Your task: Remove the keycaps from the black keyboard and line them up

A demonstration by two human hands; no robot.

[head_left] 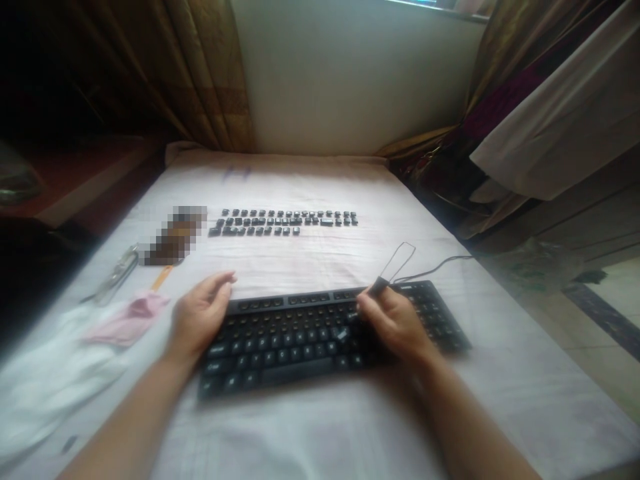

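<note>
A black computer keyboard (300,370) lies across the cloth in front of me, its upper rows stripped of keycaps and the lower rows still bearing lettered ones. My left hand (200,313) grips its far left corner, thumb close to the index finger. Closed over the keyboard's right half, my right hand (393,317) holds a wire keycap puller (383,283) by its dark handle, the wire loop pointing up and away. A tilted keycap (343,334) sits near the right hand. Behind the keyboard, removed keycaps (285,221) stand in three rows.
A pink cloth (133,317), white fabric (55,380), a clear slender object (117,273) and a blurred-out brown item (175,237) lie on the left. The keyboard cable (435,267) runs off the right edge of the cloth-covered surface (280,433). Curtains (200,73) hang behind.
</note>
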